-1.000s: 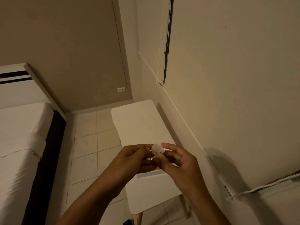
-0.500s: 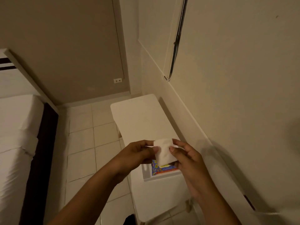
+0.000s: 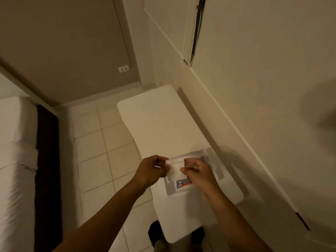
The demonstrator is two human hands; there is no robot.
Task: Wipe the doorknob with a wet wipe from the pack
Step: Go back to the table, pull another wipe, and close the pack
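A white wet wipe [image 3: 175,169] is stretched between both hands above a white table [image 3: 156,122]. My left hand [image 3: 151,170] pinches its left edge and my right hand [image 3: 197,170] pinches its right edge. Under the hands lies the wipe pack [image 3: 183,183], white with a colourful label, flat on the table. No doorknob shows in this view.
A wall [image 3: 263,79] with a hanging cord [image 3: 197,30] runs along the table's right side. A bed [image 3: 16,160] with white sheets and a dark frame stands at the left. Tiled floor [image 3: 101,146] lies between them. A socket [image 3: 123,69] sits on the far wall.
The view has tilted down, so the wipe pack now shows under my hands. The wipe has gone from a small folded piece to a wider sheet held between both hands.
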